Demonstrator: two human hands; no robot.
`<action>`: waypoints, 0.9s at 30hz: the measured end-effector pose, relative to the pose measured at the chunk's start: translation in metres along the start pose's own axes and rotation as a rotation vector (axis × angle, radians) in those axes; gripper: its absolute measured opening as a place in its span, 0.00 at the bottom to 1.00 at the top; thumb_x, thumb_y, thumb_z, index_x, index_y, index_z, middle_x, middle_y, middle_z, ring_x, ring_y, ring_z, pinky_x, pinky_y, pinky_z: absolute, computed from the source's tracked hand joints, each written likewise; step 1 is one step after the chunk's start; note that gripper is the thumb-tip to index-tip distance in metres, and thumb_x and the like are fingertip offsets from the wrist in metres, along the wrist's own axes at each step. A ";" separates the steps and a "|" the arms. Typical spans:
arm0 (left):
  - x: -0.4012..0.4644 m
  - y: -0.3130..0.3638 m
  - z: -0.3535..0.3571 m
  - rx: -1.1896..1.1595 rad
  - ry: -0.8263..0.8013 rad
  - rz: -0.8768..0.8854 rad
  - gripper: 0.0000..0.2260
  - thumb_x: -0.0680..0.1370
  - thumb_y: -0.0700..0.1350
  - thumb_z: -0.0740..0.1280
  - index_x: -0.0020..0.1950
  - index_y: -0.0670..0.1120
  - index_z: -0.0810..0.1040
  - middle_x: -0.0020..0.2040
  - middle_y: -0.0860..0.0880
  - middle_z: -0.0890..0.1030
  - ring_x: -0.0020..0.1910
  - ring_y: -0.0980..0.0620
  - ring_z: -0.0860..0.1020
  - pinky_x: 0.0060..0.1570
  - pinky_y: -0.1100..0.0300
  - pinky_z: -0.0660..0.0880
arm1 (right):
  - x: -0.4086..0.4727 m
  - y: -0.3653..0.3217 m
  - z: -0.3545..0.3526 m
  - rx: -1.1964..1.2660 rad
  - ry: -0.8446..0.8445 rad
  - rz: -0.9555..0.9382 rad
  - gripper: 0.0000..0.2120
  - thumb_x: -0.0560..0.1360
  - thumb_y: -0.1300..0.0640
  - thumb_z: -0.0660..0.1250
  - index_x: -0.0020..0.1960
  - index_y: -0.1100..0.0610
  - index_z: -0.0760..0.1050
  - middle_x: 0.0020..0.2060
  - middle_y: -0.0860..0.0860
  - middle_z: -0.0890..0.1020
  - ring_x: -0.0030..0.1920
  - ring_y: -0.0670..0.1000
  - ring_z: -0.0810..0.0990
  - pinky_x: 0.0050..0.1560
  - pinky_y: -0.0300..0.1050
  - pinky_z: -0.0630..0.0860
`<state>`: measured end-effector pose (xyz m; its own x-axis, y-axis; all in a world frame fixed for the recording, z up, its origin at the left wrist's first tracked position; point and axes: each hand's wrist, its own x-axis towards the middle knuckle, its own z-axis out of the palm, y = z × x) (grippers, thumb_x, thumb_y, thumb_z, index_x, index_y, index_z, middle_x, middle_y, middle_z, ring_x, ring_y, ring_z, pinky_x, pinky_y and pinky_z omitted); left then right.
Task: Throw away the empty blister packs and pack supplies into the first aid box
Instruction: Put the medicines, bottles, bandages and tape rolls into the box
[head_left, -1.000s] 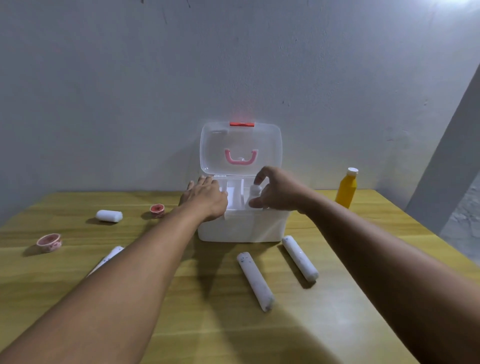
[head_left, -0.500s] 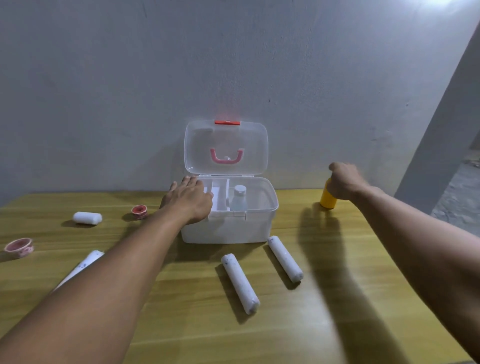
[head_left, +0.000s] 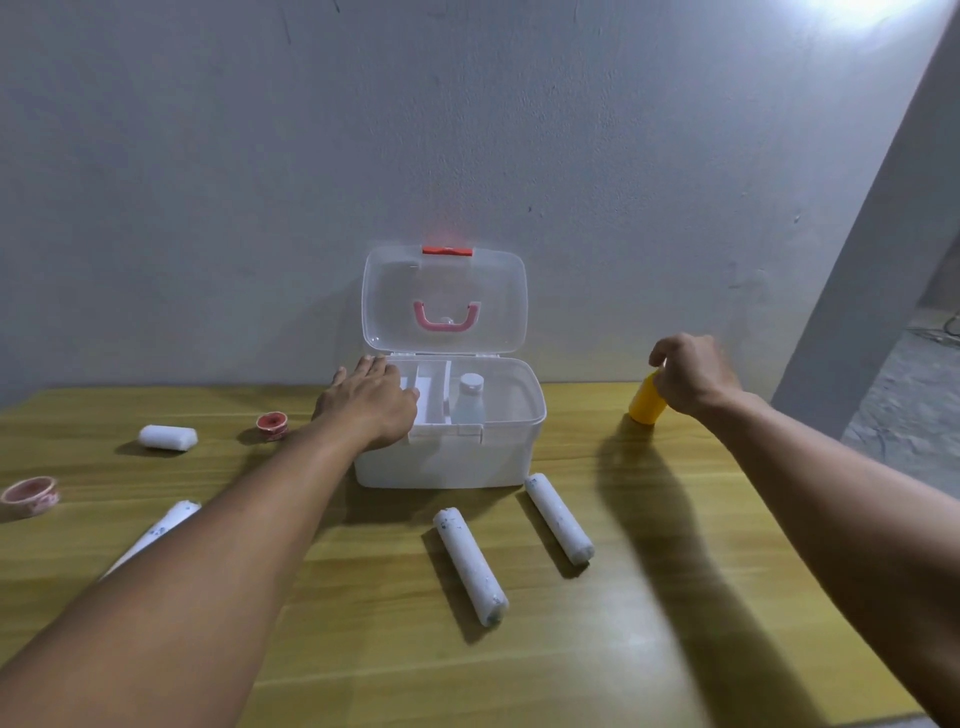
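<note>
Two hands apart — right hand grips yellow bottle.

A: Box colour?
B: White base, clear lid, pink handle, red latch.
A: Bottle by rt hand?
B: Yellow-orange. Rolls white w/ faint specks. Tape rings pinkish-red. Table yellow wood grain.

I count three long white gauze rolls, one short white roll, two pink tape rolls, one clear bottle, one yellow bottle, one first aid box.
</note>
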<state>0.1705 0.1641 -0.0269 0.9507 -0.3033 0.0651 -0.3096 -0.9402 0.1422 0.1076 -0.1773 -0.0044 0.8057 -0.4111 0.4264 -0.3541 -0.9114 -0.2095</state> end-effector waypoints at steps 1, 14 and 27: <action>0.000 0.000 0.000 0.000 -0.001 -0.002 0.27 0.83 0.52 0.46 0.79 0.41 0.50 0.81 0.45 0.48 0.80 0.48 0.47 0.77 0.48 0.45 | 0.000 -0.004 -0.004 0.032 0.035 -0.024 0.13 0.73 0.68 0.67 0.56 0.61 0.80 0.53 0.65 0.81 0.51 0.65 0.79 0.49 0.54 0.79; 0.000 0.002 -0.003 0.005 -0.028 -0.015 0.27 0.82 0.52 0.46 0.79 0.40 0.50 0.81 0.45 0.47 0.80 0.48 0.46 0.77 0.49 0.45 | -0.037 -0.127 -0.068 0.470 0.118 -0.379 0.12 0.67 0.59 0.76 0.50 0.60 0.84 0.42 0.54 0.85 0.38 0.50 0.80 0.36 0.36 0.74; 0.004 0.001 -0.001 0.013 -0.023 -0.020 0.28 0.82 0.53 0.46 0.79 0.41 0.49 0.81 0.45 0.47 0.80 0.49 0.46 0.76 0.49 0.44 | -0.047 -0.136 -0.008 0.293 -0.129 -0.423 0.13 0.66 0.62 0.77 0.50 0.62 0.83 0.47 0.58 0.86 0.46 0.57 0.83 0.49 0.56 0.81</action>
<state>0.1735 0.1623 -0.0253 0.9570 -0.2874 0.0396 -0.2901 -0.9481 0.1306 0.1142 -0.0339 0.0116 0.9078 0.0136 0.4193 0.1471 -0.9463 -0.2878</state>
